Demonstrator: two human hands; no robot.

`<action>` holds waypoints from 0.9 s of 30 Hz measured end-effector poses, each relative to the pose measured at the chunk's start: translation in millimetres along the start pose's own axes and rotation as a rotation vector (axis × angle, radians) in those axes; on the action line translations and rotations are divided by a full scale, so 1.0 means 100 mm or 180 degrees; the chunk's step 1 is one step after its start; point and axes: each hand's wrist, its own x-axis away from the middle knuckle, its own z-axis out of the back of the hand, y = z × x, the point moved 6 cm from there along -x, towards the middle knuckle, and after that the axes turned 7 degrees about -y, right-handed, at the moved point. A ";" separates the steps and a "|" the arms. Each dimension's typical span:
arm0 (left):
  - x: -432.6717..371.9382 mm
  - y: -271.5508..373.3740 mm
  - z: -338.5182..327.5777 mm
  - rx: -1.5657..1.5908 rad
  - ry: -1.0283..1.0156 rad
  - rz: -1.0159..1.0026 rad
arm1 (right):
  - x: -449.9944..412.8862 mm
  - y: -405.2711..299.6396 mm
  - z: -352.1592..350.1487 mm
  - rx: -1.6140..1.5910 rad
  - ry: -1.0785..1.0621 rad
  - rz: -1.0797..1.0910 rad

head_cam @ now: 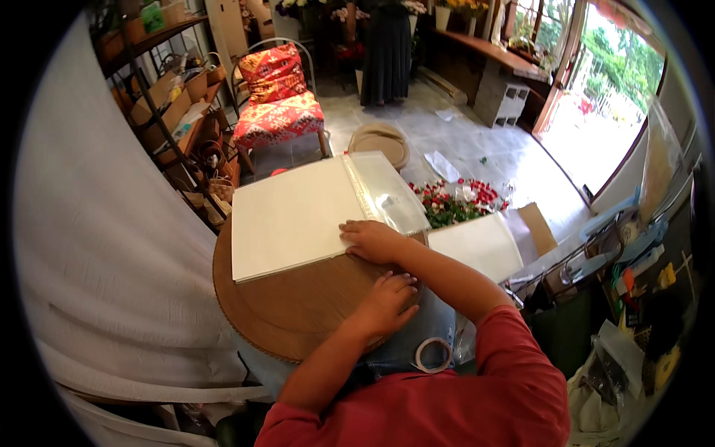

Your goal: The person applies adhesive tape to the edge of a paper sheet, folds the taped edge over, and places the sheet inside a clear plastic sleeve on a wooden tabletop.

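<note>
A stack of white sheets (296,218), apparently in a clear plastic sleeve, lies across a round brown board or tabletop (290,313) before me. The sleeve's transparent flap (399,195) extends past the white part on its far right. My right hand (371,240) rests palm down on the near right edge of the stack, gripping nothing visible. Closer to me, my left hand (391,302) hovers over or touches the board's right side, empty with its fingers apart. A roll of tape (433,355) sits by my lap, near the board's edge.
More white sheets (475,246) lie to the right, beside red and white flowers (458,201). Beyond the board stand a beige stool (380,139) and a red patterned chair (278,114). Shelves (190,123) and a pale curtain (123,268) flank the left. A person (385,56) stands far back.
</note>
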 end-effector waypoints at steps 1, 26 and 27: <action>0.01 -0.02 -0.02 0.0015 -0.0019 -0.0003 | -0.01 -0.04 0.02 0.0072 -0.0019 0.0047; -0.01 -0.08 -0.08 -0.0074 -0.0017 -0.0085 | -0.17 0.40 0.25 -0.1594 0.0487 -0.1698; -0.01 -0.08 -0.09 -0.0089 -0.0018 -0.0086 | -0.17 0.44 0.23 -0.1851 0.0527 -0.1824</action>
